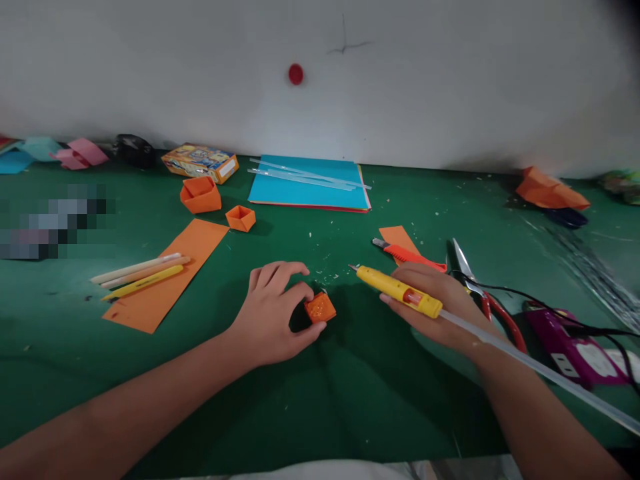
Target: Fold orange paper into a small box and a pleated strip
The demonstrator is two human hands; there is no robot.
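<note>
My left hand [273, 313] pinches a small orange folded-paper box [321, 308] between thumb and fingers on the green tabletop. Shiny, clear-looking glue shows on the box's upper face. In my right hand [435, 303] is a yellow hot glue gun [397, 291], its nozzle pointing left toward the box but apart from it. A long clear glue stick [535, 367] runs out of the gun's rear over my forearm. Just beyond the right hand lie a red-orange box cutter [413, 256] and an orange paper strip [399, 237].
Scissors [485, 293] and a purple power strip [570, 340] with cords lie right. Two open orange paper boxes [200, 195] stand back left. Pencils and a yellow pen [145, 283] rest on orange paper [197, 247]. Glue sticks lie across blue paper [310, 193] by the wall.
</note>
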